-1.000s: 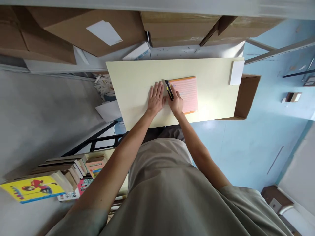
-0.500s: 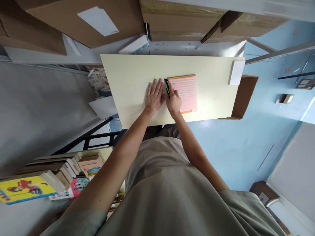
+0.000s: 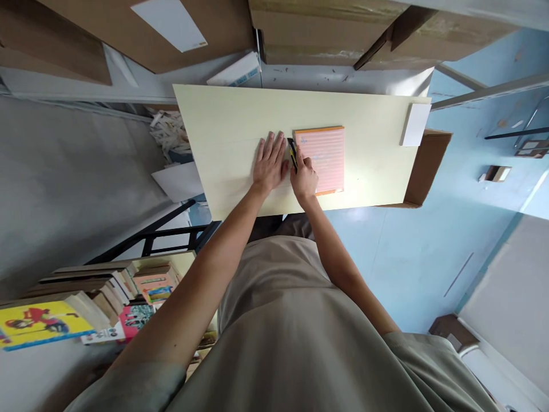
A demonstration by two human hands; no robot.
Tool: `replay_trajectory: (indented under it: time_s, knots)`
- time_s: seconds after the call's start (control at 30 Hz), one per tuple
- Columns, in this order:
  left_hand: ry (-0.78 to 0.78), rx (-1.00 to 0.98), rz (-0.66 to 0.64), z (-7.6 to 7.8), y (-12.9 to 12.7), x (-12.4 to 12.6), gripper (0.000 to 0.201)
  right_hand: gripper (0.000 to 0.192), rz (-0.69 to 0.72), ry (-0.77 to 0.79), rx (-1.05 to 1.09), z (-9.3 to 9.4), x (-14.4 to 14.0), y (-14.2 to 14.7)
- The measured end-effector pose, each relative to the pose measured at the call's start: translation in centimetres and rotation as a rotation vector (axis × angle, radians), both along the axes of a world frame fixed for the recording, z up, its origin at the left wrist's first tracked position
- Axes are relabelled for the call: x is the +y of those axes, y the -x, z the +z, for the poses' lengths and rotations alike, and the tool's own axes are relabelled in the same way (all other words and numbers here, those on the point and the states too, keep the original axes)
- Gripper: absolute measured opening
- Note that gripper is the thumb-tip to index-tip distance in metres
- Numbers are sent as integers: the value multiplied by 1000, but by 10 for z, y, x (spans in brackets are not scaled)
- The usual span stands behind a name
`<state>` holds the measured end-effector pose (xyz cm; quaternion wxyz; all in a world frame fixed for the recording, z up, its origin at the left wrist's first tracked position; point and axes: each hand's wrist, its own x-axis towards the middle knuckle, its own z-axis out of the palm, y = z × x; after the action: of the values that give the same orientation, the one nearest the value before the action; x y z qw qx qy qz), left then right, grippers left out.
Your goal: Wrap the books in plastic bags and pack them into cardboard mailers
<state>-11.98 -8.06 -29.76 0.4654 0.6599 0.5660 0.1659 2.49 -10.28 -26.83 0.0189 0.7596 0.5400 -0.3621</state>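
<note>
Left hand [image 3: 269,163] lies flat w/ spread fingers on the table [image 3: 223,126], right hand [image 3: 303,178] grips a cutter [image 3: 293,153] at the left edge of the pink pad [image 3: 322,157], mid-table; looks mid-cut, so next needs a steady pull.

A pale yellow desk [image 3: 227,120] stands on a light blue floor [image 3: 412,252] — cardboard boxes [image 3: 326,28] beyond its far edge, stacked books [image 3: 86,303] lower left.

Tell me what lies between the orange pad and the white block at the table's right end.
Nothing: in the head view only bare pale yellow table runs from the orange pad to the white block.
</note>
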Motion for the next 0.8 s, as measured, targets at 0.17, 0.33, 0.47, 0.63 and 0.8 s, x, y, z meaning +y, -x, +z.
replay_trajectory:
  time_s: [0.17,0.33,0.47,0.63,0.8]
  knots:
    - [-10,-1,-4,-2,0,-1,84,73,2,4,12,2,-3,0]
    - [-53,19,-32,-11,1,-2,85,73,41,-21,-35,0,-8,-1]
    - [-97,61,-48,-19,1,-2,84,75,119,-3,-135,3,-12,-1]
    - [-128,75,-47,-21,1,-3,83,77,163,14,-188,9,-18,-1]
    - [-138,55,-23,-20,1,-3,81,78,189,31,-207,14,-24,-2]
